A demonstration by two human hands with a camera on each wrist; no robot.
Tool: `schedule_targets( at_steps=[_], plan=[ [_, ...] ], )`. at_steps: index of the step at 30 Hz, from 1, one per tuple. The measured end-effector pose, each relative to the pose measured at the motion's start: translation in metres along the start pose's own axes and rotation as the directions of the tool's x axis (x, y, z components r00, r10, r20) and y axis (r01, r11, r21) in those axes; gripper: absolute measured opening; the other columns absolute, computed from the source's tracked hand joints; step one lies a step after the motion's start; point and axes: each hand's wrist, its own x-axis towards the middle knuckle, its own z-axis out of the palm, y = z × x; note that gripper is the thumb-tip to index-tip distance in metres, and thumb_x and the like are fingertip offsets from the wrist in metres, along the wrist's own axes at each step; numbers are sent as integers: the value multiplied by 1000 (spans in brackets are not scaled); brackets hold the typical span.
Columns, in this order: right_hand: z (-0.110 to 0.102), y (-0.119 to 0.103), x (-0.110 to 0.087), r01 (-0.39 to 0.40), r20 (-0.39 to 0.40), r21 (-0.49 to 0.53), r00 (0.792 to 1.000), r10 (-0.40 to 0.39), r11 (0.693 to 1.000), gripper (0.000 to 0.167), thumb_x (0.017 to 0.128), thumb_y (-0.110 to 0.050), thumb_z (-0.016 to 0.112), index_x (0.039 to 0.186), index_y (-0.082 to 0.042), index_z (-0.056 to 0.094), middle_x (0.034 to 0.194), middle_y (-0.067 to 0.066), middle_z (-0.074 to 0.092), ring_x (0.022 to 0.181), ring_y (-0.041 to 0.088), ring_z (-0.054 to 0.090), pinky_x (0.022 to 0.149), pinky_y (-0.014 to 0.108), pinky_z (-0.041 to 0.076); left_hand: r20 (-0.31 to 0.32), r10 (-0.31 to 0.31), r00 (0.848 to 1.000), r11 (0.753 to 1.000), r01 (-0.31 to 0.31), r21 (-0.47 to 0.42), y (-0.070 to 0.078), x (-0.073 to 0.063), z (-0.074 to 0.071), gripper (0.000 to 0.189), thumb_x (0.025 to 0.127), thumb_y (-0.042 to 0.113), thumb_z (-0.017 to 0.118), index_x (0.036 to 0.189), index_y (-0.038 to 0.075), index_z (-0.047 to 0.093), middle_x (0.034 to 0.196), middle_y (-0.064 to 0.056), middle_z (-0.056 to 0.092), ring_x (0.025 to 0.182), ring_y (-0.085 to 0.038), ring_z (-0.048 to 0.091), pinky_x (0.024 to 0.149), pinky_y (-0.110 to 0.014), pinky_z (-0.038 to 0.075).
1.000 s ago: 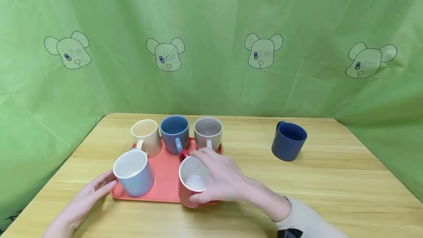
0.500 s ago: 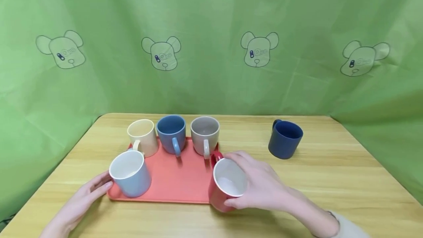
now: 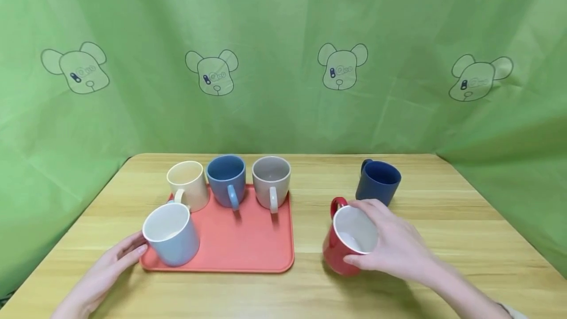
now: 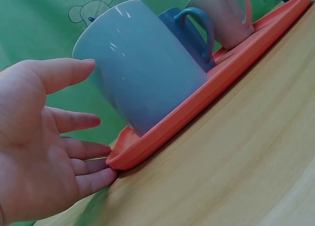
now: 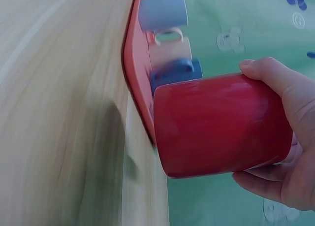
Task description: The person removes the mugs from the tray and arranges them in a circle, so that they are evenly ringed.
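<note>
My right hand point(image 3: 390, 242) grips a red mug point(image 3: 338, 252) with a white inside, thumb and fingers round its rim. The mug tilts a little, its handle pointing away from me; the right wrist view shows its base raised off the wood, with a shadow below. At the left, my left hand point(image 3: 110, 270) has its fingers relaxed, and its lower fingertips point(image 4: 106, 174) touch the corner of the coral-red tray point(image 3: 239, 255). Just beside that hand a light blue mug point(image 3: 174, 242) stands on the tray's front left corner.
Along the tray's back stand a cream mug point(image 3: 197, 193), a blue mug point(image 3: 228, 181) and a grey mug point(image 3: 267, 181). A navy mug point(image 3: 376, 186) stands on the wooden table point(image 3: 460, 220) behind my right hand. A green curtain point(image 3: 274, 112) hangs behind.
My right hand has carried the red mug rightward, from over the tray's front right part to beyond its right edge. The left hand stays at the tray's corner.
</note>
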Motion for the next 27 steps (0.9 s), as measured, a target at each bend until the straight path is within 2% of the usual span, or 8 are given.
schedule_targets(
  at_steps=[9,17,20,27],
  plan=[
    [-19,34,-14,-156,-23,-37,988,155,987,88,57,-46,85,126,-8,48,116,13,53,82,27,57,55,34,44,8,-43,999,999,43,27,1,1,-1,59,100,25,42,142,-10,20,145,-29,24,102,24,31,84,-6,32],
    [-29,69,-23,-266,-25,-80,964,265,961,88,61,-44,84,127,-1,45,115,24,50,83,34,56,54,35,45,11,-52,999,998,52,34,2,1,-1,60,100,26,41,142,-11,19,145,-29,24,101,24,31,85,-7,33],
    [-33,82,-26,-297,-24,-100,955,296,950,88,63,-44,83,128,2,43,117,27,47,83,37,54,52,34,44,11,-43,999,998,42,37,2,1,-1,59,100,25,41,141,-11,19,145,-30,23,102,24,31,85,-7,33],
    [-38,111,-25,-319,-78,-156,948,310,935,88,64,-48,81,127,3,44,114,28,48,82,38,53,49,31,39,10,-42,999,998,42,46,3,1,-1,59,100,25,41,141,-11,20,145,-30,24,102,24,31,85,-7,34]
  ],
)
